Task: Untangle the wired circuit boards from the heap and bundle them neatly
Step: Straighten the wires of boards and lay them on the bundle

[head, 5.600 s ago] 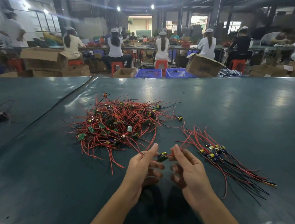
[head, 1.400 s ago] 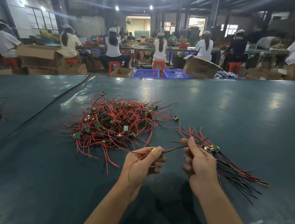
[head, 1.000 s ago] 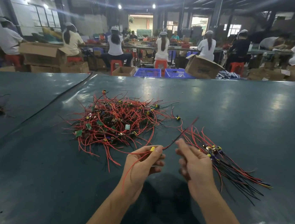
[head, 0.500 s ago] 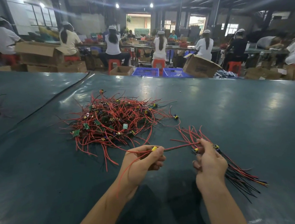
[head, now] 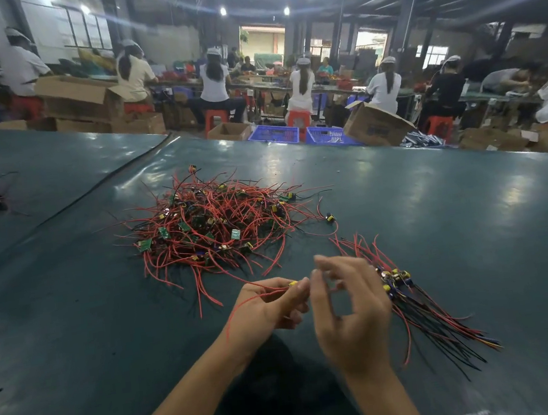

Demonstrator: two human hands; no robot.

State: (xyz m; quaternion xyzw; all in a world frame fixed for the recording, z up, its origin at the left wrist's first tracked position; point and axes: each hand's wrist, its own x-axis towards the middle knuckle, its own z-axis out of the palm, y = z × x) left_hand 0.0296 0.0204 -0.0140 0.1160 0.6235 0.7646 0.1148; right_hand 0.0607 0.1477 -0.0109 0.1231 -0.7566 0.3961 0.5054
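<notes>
Pinching: the left hand (head: 264, 306) is pinching one wired board (head: 292, 283) between thumb and forefinger, its grip pressing on the yellow part, just above the tabletop (head: 474, 217).
Right hand: the right hand (head: 351, 315) is hovering beside it, blurred, with fingers loosely curved. Whether its grip is pinching a wire I cannot tell.
Loose lead: a red lead (head: 240, 309) is trailing over the back of the left hand and hanging toward the wrist.
Heap: the heap (head: 213, 228) is lying beyond the hands, with stray strands reaching toward the left hand.
Bundle: the sorted bundle (head: 427, 312) is lying just right of the right hand, with its leads fanning away from the boards.
Risk, snagging: the trailing lead is probably running close enough to the heap's strays to be catching on them and dragging extra pieces along.
Risk, straining: tugging on a wire rather than on the board is likely stressing the joint where the two are meeting.
Risk, scattering: the right hand is working so near the bundle that a careless sweep is risking knocking its ends out of line.
</notes>
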